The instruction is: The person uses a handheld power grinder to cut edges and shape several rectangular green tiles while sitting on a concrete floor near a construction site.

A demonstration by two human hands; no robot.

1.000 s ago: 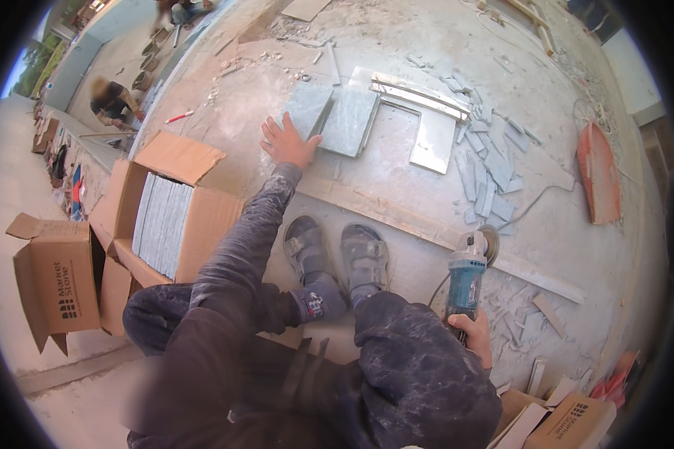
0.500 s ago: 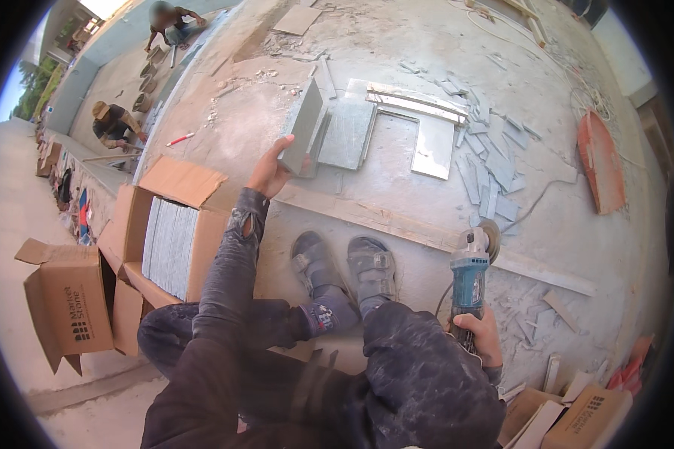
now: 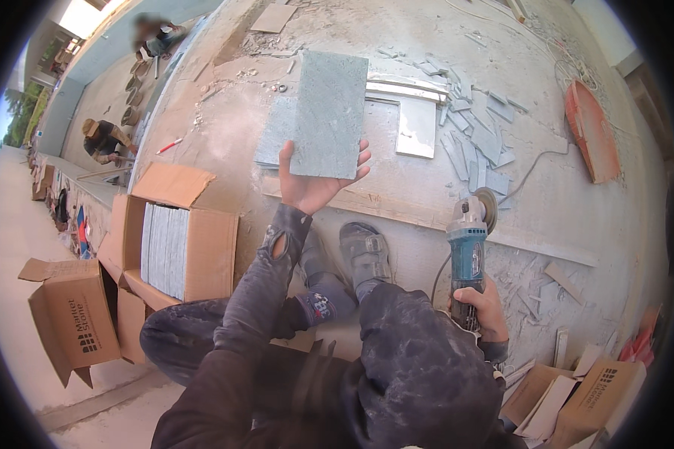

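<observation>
A grey-green rectangular stone tile (image 3: 329, 112) rests in my left hand (image 3: 314, 191), its broad face turned up toward me. The thumb presses one long edge, and the fingertips curl round the opposite edge. Behind it, partly hidden, more stone tile (image 3: 275, 131) lies on the floor. In my right hand (image 3: 487, 307) is a blue angle grinder (image 3: 468, 247), gripped by its dark body with the disc (image 3: 487, 209) at the far end. A power cord trails from it. Beyond the grinder lie several offcuts of stone (image 3: 475, 138). A metal square-cornered frame (image 3: 418, 129) lies right of the held tile.
An open cardboard box (image 3: 213, 251) packed with tiles stands at my left, another open box (image 3: 79, 322) beside it. A wooden plank (image 3: 404, 213) crosses before my feet. An orange trough (image 3: 591, 135) lies far right. Two people (image 3: 105, 142) work in the sunken area at far left.
My left hand has turned the tile from edge-on to broad face toward me and moved it right. The grinder stays in my right hand, nearly unmoved.
</observation>
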